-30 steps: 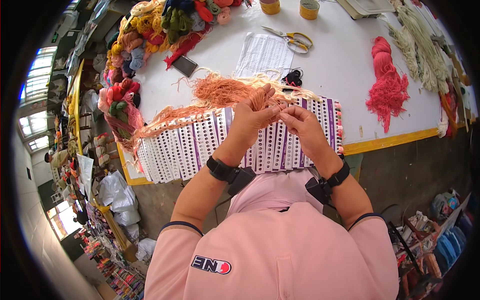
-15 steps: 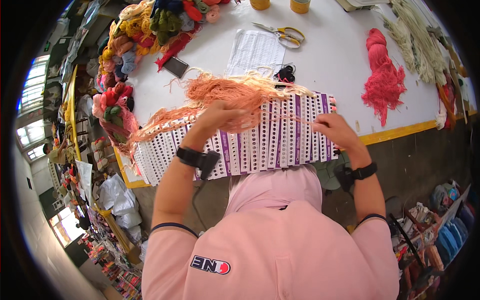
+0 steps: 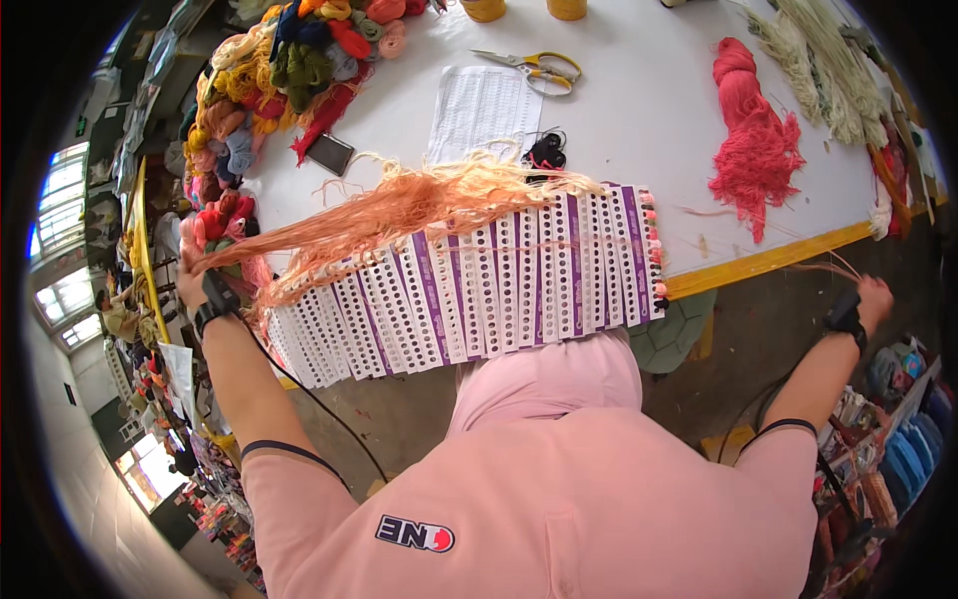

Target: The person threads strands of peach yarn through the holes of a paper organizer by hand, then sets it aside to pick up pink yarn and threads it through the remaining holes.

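While left hand (image 3: pixel 190 284) clasps orange yarn (image 3: pixel 349 218), right hand (image 3: pixel 875 301) grips thin strands (image 3: pixel 836 268), punched cards (image 3: pixel 489 290) between

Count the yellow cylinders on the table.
2. The left cylinder and right cylinder stand beyond the scissors, both cut off by the picture's top edge; others may be out of view.

the orange yarn (image 3: pixel 349 216) i held looked fibrous and matt, my punched strips (image 3: pixel 454 290) smooth like card, my shirt (image 3: pixel 499 479) matt cloth; the scissors (image 3: pixel 528 66) had metal blades and plastic-looking handles; the desk (image 3: pixel 624 130) looked smooth.
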`<state>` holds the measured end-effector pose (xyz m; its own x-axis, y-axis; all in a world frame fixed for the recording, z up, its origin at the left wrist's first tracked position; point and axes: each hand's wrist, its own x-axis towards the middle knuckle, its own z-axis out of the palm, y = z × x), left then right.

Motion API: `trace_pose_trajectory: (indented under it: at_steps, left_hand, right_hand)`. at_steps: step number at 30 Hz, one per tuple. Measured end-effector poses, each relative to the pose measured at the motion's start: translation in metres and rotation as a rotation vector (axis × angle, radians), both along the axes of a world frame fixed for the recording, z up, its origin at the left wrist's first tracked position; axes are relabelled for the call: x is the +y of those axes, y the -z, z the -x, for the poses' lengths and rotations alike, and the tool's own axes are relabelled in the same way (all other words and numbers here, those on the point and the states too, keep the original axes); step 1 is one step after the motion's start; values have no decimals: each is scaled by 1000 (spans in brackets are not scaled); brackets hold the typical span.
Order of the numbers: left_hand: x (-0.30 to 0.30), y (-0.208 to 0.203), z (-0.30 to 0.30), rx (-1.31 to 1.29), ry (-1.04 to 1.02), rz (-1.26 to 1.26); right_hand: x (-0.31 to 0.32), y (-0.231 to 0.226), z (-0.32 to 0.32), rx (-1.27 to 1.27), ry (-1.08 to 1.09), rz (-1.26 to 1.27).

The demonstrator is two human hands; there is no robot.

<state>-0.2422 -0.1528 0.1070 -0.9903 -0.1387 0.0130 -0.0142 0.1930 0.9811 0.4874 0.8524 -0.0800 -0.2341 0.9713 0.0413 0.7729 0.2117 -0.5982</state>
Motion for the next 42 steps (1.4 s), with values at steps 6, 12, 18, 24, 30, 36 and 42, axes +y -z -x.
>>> trace_pose_trajectory:
  at_steps: [6, 12, 18, 24, 30, 36, 42]
  left_hand:
    - [218, 49, -74, -247, 220, -456]
    - [470, 157, -271, -1009, 707, -152]
    - [519, 210, -307, -913, 704, -8]
    - [511, 221, -306, -843, 800, -38]
    - [513, 238, -306, -698, 822, 136]
    - [500, 246, -291, -619, 818, 330]
    - [496, 245, -291, -862, 735, -133]
  right_hand:
    - [-98, 5, 109, 550, -162, 250]
    - [-316, 22, 296, 299, -845, 704]
    - [-331, 61, 319, 207, -1010, 791]
    - [-337, 56, 332, 140, -1071, 780]
    - [-339, 71, 337, 144, -1283, 146]
    - [-327, 68, 335, 87, -1110, 825]
    - [-330, 74, 334, 138, -1090, 805]
